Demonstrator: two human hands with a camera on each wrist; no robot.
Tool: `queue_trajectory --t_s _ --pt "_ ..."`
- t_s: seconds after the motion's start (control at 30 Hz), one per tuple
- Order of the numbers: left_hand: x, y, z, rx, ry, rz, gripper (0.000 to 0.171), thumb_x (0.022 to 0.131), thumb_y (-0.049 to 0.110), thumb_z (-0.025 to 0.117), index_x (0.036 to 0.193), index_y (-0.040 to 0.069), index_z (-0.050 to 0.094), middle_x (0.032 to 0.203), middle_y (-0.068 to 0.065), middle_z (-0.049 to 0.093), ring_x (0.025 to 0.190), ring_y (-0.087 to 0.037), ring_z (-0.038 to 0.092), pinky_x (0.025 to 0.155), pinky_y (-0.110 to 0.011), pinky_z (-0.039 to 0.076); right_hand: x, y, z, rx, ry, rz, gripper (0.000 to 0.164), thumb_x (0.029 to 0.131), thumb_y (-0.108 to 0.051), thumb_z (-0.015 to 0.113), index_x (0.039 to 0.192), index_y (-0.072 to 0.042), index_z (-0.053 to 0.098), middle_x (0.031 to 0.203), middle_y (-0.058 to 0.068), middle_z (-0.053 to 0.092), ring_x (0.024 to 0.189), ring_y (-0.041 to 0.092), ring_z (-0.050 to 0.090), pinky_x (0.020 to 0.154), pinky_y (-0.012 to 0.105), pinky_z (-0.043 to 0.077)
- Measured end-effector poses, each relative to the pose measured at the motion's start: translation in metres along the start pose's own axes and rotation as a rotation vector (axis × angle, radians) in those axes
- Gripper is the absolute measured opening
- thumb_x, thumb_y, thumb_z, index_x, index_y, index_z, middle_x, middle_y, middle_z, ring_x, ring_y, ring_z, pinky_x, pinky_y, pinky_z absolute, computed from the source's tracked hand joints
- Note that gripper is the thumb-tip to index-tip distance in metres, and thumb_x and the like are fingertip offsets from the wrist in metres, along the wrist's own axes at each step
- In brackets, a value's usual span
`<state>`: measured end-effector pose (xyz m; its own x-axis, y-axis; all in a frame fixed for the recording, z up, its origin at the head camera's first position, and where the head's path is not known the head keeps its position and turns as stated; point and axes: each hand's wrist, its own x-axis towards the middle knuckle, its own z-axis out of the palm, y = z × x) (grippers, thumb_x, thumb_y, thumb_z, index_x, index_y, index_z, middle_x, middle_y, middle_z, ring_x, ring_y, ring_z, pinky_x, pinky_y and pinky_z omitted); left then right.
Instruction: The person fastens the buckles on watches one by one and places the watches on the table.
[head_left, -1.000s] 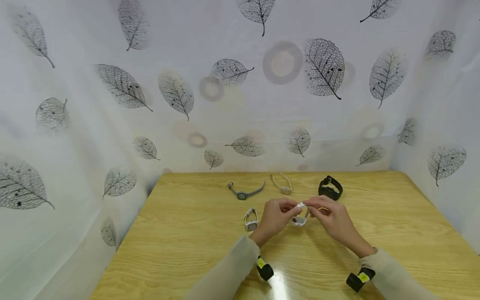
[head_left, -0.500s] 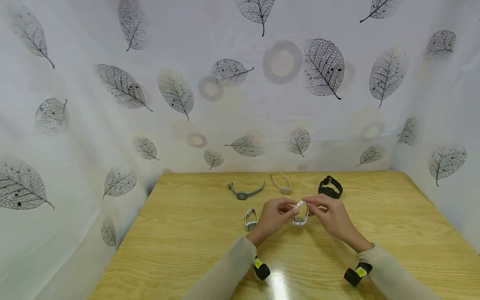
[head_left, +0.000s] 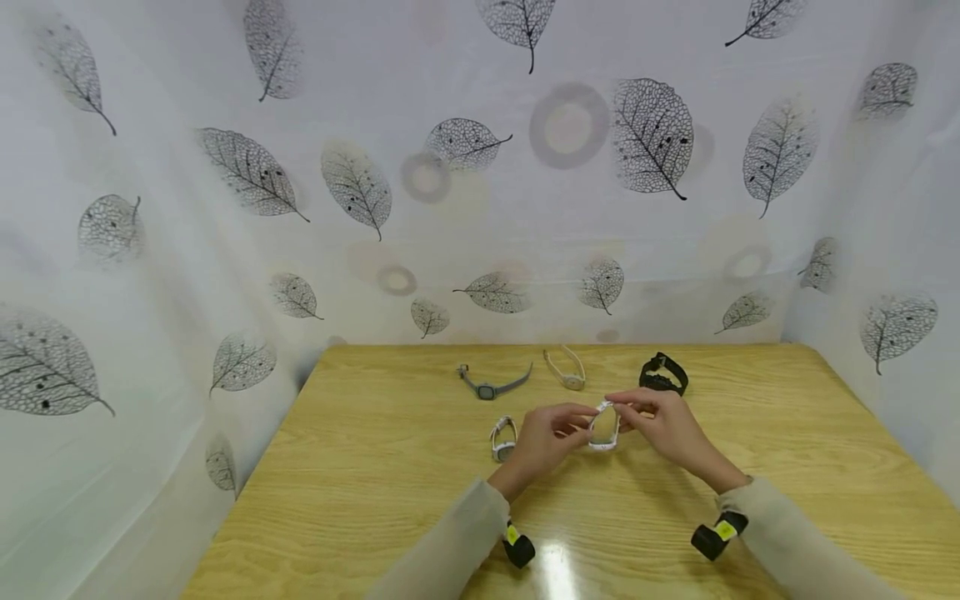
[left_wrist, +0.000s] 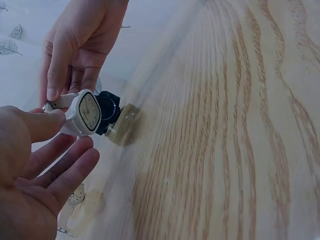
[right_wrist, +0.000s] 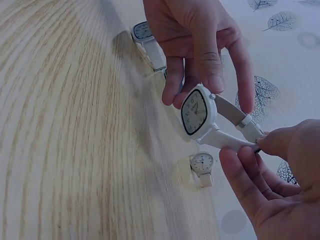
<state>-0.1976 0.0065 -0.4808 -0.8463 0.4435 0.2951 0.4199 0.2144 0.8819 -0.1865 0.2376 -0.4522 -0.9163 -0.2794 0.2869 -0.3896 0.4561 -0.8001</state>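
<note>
A white wristwatch [head_left: 602,446] with a squarish face and its strap bent into a loop is held up over the table between both hands. My right hand [head_left: 666,423] pinches the strap near its end; the right wrist view shows the thumb over the strap keeper. On the other side, my left hand [head_left: 543,437] holds the watch with thumb and index finger, and its other fingers are spread in the left wrist view. The dial [right_wrist: 194,112] with its dark rim faces down and outward, away from the fingers.
Left of the hands lies another white watch [head_left: 504,452]. Farther back are a grey watch [head_left: 486,391] with its strap unfastened, a slim pale watch [head_left: 573,382] and a black watch [head_left: 663,383]. A leaf-print curtain [head_left: 480,217] borders the wooden table [head_left: 360,467].
My left fingers have shifted from the strap's top down to the watch's left side, so the loop shows more openly. My right hand keeps its pinch; the view has swung slightly left.
</note>
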Motion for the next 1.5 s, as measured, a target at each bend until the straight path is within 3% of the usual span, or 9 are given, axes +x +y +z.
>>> queue_trajectory --t_s 0.3,0.43,0.67,1.0,1.13,1.33,1.5 --pt "0.002 0.004 0.004 -0.068 0.014 -0.073 0.028 0.095 0.006 0.075 0.122 0.009 0.075 0.096 -0.005 0.078 0.077 -0.005 0.071 0.068 -0.022 0.059 -0.002 0.004 -0.001 0.051 -0.022 0.04 0.029 0.104 -0.014 0.063 0.13 -0.001 0.069 0.124 0.022 0.068 0.081 0.023 0.074 0.069 0.041 0.063" --pt "0.004 0.005 0.006 -0.148 0.034 -0.139 0.029 0.094 0.006 0.075 0.122 0.01 0.075 0.096 -0.006 0.078 0.075 -0.008 0.072 0.066 -0.024 0.06 -0.008 0.008 -0.001 0.111 -0.026 0.037 0.034 0.104 -0.012 0.062 0.136 0.0 0.063 0.129 0.027 0.064 0.089 0.021 0.074 0.073 0.042 0.063" --pt "0.007 0.006 0.008 -0.299 0.037 -0.203 0.031 0.094 0.001 0.073 0.124 0.007 0.074 0.101 -0.019 0.076 0.072 -0.014 0.074 0.069 -0.036 0.064 -0.023 0.016 -0.003 0.205 -0.065 0.027 0.045 0.101 -0.008 0.066 0.144 0.0 0.056 0.138 0.031 0.056 0.093 0.024 0.075 0.078 0.043 0.062" --pt "0.01 0.006 0.017 -0.292 -0.011 -0.233 0.029 0.094 0.0 0.073 0.123 0.005 0.074 0.098 -0.018 0.076 0.071 -0.022 0.075 0.067 -0.034 0.063 -0.036 0.019 -0.004 0.215 -0.049 0.036 0.047 0.098 -0.006 0.069 0.142 0.004 0.057 0.139 0.032 0.054 0.098 0.016 0.073 0.081 0.034 0.062" --pt "0.011 0.006 0.021 -0.29 -0.028 -0.255 0.029 0.094 0.001 0.074 0.123 0.008 0.075 0.094 -0.01 0.077 0.075 -0.026 0.076 0.069 -0.037 0.064 -0.039 0.019 -0.007 0.215 -0.046 0.065 0.047 0.098 -0.009 0.071 0.141 0.005 0.058 0.141 0.032 0.053 0.098 0.016 0.073 0.082 0.033 0.062" --pt "0.015 0.006 0.028 -0.317 -0.061 -0.317 0.035 0.091 -0.001 0.076 0.124 0.01 0.074 0.094 -0.005 0.076 0.076 -0.02 0.075 0.07 -0.034 0.063 -0.041 0.022 -0.013 0.243 -0.073 0.131 0.047 0.098 -0.01 0.071 0.141 0.005 0.058 0.143 0.033 0.052 0.103 0.013 0.073 0.082 0.033 0.062" --pt "0.018 0.007 0.032 -0.312 -0.068 -0.358 0.035 0.088 -0.003 0.078 0.122 0.006 0.075 0.093 -0.01 0.076 0.076 -0.022 0.075 0.069 -0.034 0.063 -0.041 0.023 -0.017 0.253 -0.094 0.215 0.048 0.098 -0.015 0.072 0.14 0.005 0.059 0.145 0.029 0.053 0.117 0.029 0.067 0.086 0.027 0.059"
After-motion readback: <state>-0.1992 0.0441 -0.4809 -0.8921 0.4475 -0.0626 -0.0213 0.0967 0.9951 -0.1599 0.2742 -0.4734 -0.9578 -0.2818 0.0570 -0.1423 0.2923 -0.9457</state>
